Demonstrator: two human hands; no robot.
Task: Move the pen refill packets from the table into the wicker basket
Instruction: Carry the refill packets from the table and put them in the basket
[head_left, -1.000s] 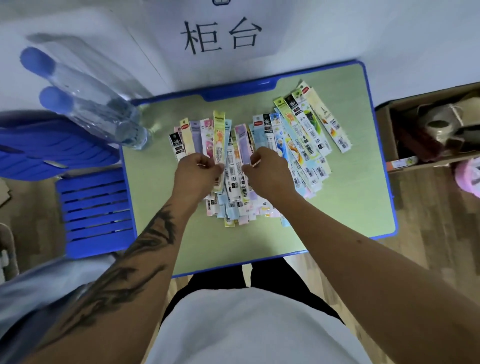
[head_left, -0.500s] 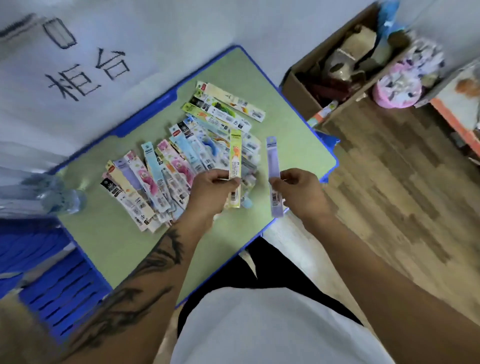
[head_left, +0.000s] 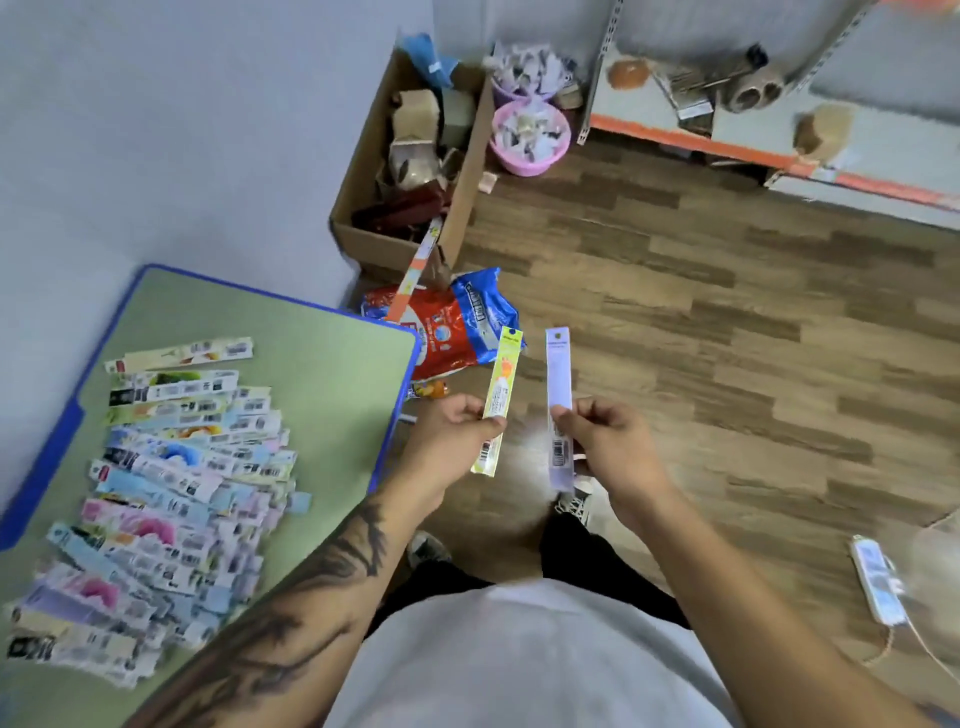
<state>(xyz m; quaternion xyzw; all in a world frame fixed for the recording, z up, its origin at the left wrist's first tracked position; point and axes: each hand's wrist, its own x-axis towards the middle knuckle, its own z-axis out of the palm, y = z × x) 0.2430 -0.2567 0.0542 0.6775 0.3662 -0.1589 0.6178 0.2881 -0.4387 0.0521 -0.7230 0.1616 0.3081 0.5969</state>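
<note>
My left hand (head_left: 451, 435) pinches a yellow pen refill packet (head_left: 500, 384) upright over the floor, just right of the table's corner. My right hand (head_left: 608, 441) pinches a pale lilac packet (head_left: 559, 379) beside it, also upright. Several more colourful refill packets (head_left: 171, 483) lie fanned in a pile on the green table (head_left: 332, 384) with its blue rim, at the left. No wicker basket shows clearly in this view.
A cardboard box (head_left: 415, 156) of odds and ends stands against the wall. Beside it sit two pink bowls (head_left: 530, 135) of wrapped items. A red and blue bag (head_left: 457, 332) lies on the wood floor. A shelf (head_left: 779, 104) runs along the back right; a power strip (head_left: 878, 582) lies at the right.
Each hand picked one packet out of the pile and carried it right, off the table's edge. My view has swung right, so the table now sits at the left.
</note>
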